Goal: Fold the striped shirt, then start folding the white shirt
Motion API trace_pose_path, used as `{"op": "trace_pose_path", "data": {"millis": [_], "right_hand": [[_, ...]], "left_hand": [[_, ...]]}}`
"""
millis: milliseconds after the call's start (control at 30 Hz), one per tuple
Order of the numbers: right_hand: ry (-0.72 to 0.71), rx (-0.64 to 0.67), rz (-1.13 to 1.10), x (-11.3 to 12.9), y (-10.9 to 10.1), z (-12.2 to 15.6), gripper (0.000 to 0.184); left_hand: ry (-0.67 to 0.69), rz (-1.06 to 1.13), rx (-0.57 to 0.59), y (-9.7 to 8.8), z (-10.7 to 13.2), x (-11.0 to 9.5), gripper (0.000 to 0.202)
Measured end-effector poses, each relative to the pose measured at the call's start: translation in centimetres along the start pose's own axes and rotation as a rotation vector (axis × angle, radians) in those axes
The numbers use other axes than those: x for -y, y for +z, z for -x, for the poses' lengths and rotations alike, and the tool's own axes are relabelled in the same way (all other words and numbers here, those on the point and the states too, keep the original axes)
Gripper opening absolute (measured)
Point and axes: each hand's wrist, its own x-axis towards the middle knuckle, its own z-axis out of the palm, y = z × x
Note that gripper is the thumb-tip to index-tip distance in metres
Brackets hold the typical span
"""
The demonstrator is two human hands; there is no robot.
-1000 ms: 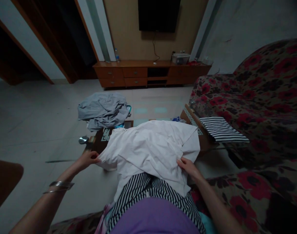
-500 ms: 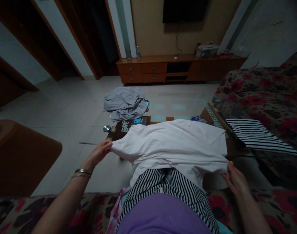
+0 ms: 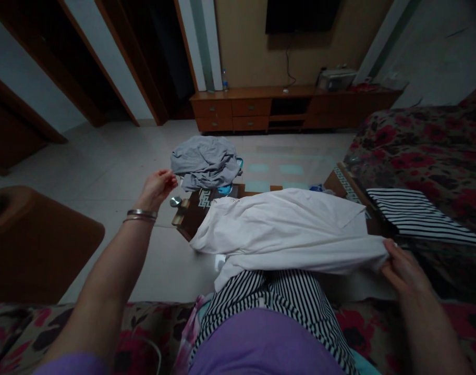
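And we're in a dim living room: a red-flowered sofa (image 3: 425,151) on the right, a wooden TV cabinet (image 3: 253,110) along the far wall, and a low wood-framed counter (image 3: 191,219) sitting on the pale tile floor (image 3: 105,156). Over by the counter's far end, a heap of grey cloth (image 3: 204,162); out on the right, a folded black-and-white striped garment (image 3: 417,216) lying flat. Front and centre, a white cotton garment (image 3: 284,229) is spread across the person's striped trousers (image 3: 272,307) and reaches out over the counter. It looks light, soft and limp (no stiffness there at all), so the hem or a corner is the place to take hold. The right hand (image 3: 402,271) has a closed grip, pinching the garment's far edge. The left hand (image 3: 156,190) is up in the air, open and empty, clear of the cloth, with two metal bangles (image 3: 141,215) on that wrist.
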Motion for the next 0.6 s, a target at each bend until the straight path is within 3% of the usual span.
{"op": "trace_pose_path", "data": {"millis": [100, 233, 367, 467, 600], "right_hand": [[-0.009, -0.013, -0.061, 0.1, 0.0, -1.1, 0.005], [0.053, -0.064, -0.027, -3.3, -2.4, -0.9, 0.007], [0.157, 0.035, 0.072, -6.7, -4.1, 1.4, 0.025], [0.232, 0.223, 0.253, -7.8, -3.5, 3.7, 0.041], [0.268, 0.301, 0.437, -8.1, -2.6, 4.3, 0.045]], "left_hand": [[0.001, -0.138, 0.077, 1.2, 0.5, 0.3, 0.027], [-0.164, -0.445, 0.347, 2.6, 6.3, 6.3, 0.035], [-0.002, -0.828, 0.247, 3.7, 11.2, 11.2, 0.027], [0.108, -0.888, 0.233, 5.1, 12.6, 12.1, 0.016], [0.037, -0.777, 0.251, 7.0, 11.3, 11.1, 0.011]]}}
